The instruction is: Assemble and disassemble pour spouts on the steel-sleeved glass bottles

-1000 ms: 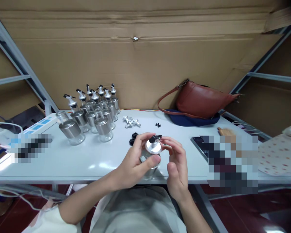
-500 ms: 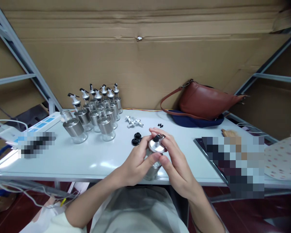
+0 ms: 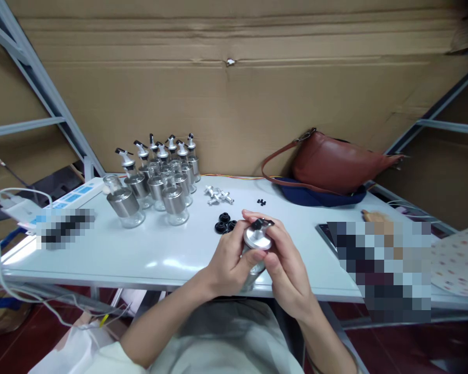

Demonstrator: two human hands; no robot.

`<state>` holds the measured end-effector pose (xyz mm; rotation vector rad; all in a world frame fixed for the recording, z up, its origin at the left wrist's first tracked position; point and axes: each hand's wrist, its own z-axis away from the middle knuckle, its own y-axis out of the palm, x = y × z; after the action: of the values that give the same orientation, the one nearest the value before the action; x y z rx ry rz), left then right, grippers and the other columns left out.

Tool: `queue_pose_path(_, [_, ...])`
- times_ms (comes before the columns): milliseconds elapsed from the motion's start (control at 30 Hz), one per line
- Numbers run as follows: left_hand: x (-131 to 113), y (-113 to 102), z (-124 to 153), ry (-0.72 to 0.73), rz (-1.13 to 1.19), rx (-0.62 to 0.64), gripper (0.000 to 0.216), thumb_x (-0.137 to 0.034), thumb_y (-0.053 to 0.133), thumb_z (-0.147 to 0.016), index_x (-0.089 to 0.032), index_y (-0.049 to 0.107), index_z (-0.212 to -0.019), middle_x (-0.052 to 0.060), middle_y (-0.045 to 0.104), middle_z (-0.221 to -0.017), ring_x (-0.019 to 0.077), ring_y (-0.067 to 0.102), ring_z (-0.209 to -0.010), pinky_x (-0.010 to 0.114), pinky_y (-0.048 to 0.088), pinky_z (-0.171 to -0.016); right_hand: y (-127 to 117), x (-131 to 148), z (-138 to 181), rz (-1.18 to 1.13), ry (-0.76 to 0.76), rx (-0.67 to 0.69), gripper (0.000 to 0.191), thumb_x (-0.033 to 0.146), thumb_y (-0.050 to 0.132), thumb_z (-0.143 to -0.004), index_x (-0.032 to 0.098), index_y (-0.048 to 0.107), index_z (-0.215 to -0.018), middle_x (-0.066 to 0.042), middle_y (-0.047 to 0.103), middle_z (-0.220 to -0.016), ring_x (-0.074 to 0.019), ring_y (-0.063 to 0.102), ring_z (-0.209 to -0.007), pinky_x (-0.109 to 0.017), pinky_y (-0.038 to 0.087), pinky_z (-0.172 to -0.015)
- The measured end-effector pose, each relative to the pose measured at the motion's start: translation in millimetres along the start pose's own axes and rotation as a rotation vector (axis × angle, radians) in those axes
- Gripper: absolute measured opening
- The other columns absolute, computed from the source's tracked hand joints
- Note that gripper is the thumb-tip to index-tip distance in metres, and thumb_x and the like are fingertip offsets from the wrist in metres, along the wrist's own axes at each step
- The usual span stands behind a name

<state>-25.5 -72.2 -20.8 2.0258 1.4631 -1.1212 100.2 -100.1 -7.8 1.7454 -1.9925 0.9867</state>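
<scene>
At the table's near edge stands an oil dispenser bottle [image 3: 252, 281] of glass with a steel sleeve, mostly covered by my hands. Its silver pour spout [image 3: 258, 238] with a black flip lid faces up, tipped slightly toward me. My left hand [image 3: 226, 261] wraps round the spout's left side, thumb in front. From the right, my right hand [image 3: 290, 267] closes round the same spout, its fingers behind and its thumb close to the other thumb. Just beyond my left hand lie several black stoppers [image 3: 223, 224]. Silver spout pieces [image 3: 218, 196] and tiny black caps [image 3: 261, 202] lie farther back.
Several glass bottles [image 3: 174, 201] stand at the back left, some with spouts, some open-necked. A power strip [image 3: 80, 192] with cables is at far left. A brown handbag [image 3: 331, 161] on dark blue cloth [image 3: 320, 197] sits back right, a blurred-out device [image 3: 378, 270] nearer.
The view has shifted a little to the left. Both hands stay on the bottle's top, and the spout's black lid now points more to the right.
</scene>
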Motion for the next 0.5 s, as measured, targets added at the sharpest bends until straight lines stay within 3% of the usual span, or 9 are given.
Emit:
queue_pose_path(167, [2.6, 4.4, 0.1, 0.046, 0.031, -0.068, 0.040, -0.050, 0.049, -0.087, -0.015, 0.050, -0.107, 0.001, 0.055, -0.079, 0.0103, 0.046, -0.064, 0.022, 0.039, -0.061, -0.7, 2.8, -1.8, -0.059, 0.020, 0.003, 0.039, 0.041, 0.036, -0.095, 0.028, 0.047, -0.131, -0.006, 0.051, -0.133, -0.0241, 0.041, -0.130, -0.042, 0.034, -0.109])
queue_pose_path(500, [-0.2, 10.1, -2.0, -0.002, 0.124, -0.151, 0.052, -0.057, 0.059, -0.078, -0.014, 0.057, -0.107, 0.002, 0.059, -0.079, 0.0106, 0.048, -0.065, 0.021, 0.042, -0.060, 1.8, 6.3, -3.2, -0.170, 0.024, -0.057, 0.037, 0.041, 0.035, -0.095, 0.029, 0.052, -0.127, -0.005, 0.053, -0.128, -0.0235, 0.040, -0.129, -0.042, 0.033, -0.108])
